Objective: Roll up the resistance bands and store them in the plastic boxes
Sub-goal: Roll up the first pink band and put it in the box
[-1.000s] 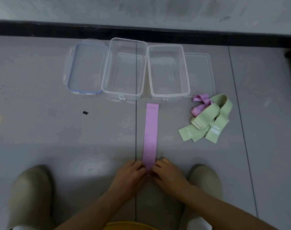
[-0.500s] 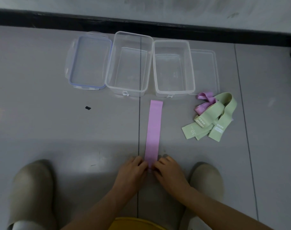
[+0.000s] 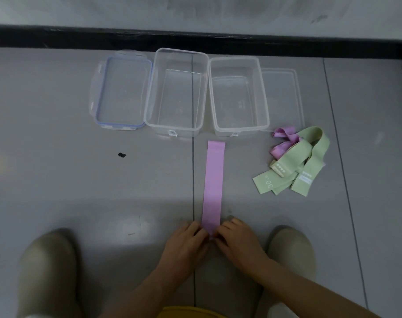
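A pink resistance band [image 3: 213, 182] lies flat and straight on the grey floor, running from me toward the boxes. My left hand [image 3: 185, 244] and my right hand [image 3: 237, 243] pinch its near end from either side, fingers curled over it. Two clear plastic boxes stand open at the far end: the larger left box [image 3: 149, 106] and the smaller right box [image 3: 265, 111]. Both look empty. To the right lies a heap of green bands [image 3: 296, 166] with another pink band [image 3: 281, 145] tangled under them.
A blue-rimmed lid [image 3: 101, 97] lies left of the boxes and a clear lid [image 3: 296, 97] right of them. A small black speck [image 3: 121, 154] sits on the floor. My two beige shoes [image 3: 48, 269] [image 3: 291, 251] flank my hands. A black baseboard [image 3: 195, 40] runs behind.
My hands stay at the band's near end with only slight finger shifts. The view has drifted a little; the band, boxes and heap lie where they were.
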Demonstrator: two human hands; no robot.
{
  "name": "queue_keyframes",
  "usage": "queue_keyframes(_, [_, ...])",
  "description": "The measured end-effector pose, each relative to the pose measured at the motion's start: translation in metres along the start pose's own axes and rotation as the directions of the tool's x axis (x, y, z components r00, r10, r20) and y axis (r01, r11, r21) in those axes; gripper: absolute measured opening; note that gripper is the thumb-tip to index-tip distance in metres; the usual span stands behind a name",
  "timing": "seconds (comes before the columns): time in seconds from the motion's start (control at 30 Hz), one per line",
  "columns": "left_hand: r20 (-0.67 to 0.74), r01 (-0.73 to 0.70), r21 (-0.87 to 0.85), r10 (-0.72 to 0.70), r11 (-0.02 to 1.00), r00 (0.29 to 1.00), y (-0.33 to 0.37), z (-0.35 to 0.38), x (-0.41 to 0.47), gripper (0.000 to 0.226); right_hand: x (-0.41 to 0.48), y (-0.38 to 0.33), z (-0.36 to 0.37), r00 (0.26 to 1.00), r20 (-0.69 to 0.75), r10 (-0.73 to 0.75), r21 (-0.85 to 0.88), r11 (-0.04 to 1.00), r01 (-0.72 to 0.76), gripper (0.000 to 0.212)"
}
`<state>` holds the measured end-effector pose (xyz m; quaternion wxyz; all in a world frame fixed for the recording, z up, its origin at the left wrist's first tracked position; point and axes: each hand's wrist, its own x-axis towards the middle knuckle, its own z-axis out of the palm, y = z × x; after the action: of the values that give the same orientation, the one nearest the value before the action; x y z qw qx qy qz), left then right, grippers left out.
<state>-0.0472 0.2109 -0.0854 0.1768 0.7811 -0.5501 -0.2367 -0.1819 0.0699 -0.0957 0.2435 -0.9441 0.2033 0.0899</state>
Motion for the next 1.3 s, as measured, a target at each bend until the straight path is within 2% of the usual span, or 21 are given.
queue_keyframes(0.1, [-0.014,0.000,0.001,0.000,1.000,1.000,-0.003,0.003,0.002,0.007,0.000,0.001,0.000,1.000,0.004,0.009,0.013,1.000,-0.009,0.020])
queue_keyframes(0.33, [-0.018,0.037,0.046,-0.036,0.998,0.999,-0.001,0.001,0.013,0.012,0.005,-0.003,-0.008,0.998,0.006,0.060,0.131,0.990,-0.060,0.007])
queue_keyframes(0.4, [-0.010,0.038,0.056,-0.038,0.998,0.999,-0.001,-0.001,0.016,0.010,0.005,-0.003,-0.007,0.999,-0.005,0.044,0.107,0.993,-0.044,0.008])
queue_keyframes(0.53, [-0.007,0.036,0.063,-0.035,0.997,0.999,-0.001,-0.002,0.018,0.009,0.003,-0.003,-0.005,0.999,0.000,0.048,0.072,0.996,-0.048,0.023])
queue_keyframes(0.67, [-0.056,0.013,0.059,-0.010,0.998,0.998,0.001,-0.006,0.020,0.011,0.004,-0.002,-0.007,1.000,-0.013,0.026,0.038,0.999,-0.025,0.015])
queue_keyframes(0.9, [-0.099,0.013,0.087,-0.004,0.996,0.995,0.001,-0.001,0.018,0.010,0.003,0.000,-0.003,0.998,-0.027,-0.063,-0.054,0.997,0.061,0.029])
queue_keyframes(1.0, [-0.136,-0.006,0.096,0.019,0.995,0.990,0.000,-0.001,0.016,0.011,0.005,-0.003,-0.003,0.998,-0.053,-0.037,-0.033,0.999,0.035,0.025])
queue_keyframes(1.17, [-0.082,-0.033,0.107,0.041,0.994,0.996,-0.008,0.000,0.013,0.016,0.006,0.000,-0.001,0.998,-0.060,-0.007,-0.002,1.000,0.007,0.018])
queue_keyframes(1.3, [-0.100,0.004,0.103,0.006,0.995,0.995,-0.006,0.000,0.018,0.020,0.009,-0.002,0.000,0.997,-0.067,0.034,-0.006,0.999,-0.034,0.013])
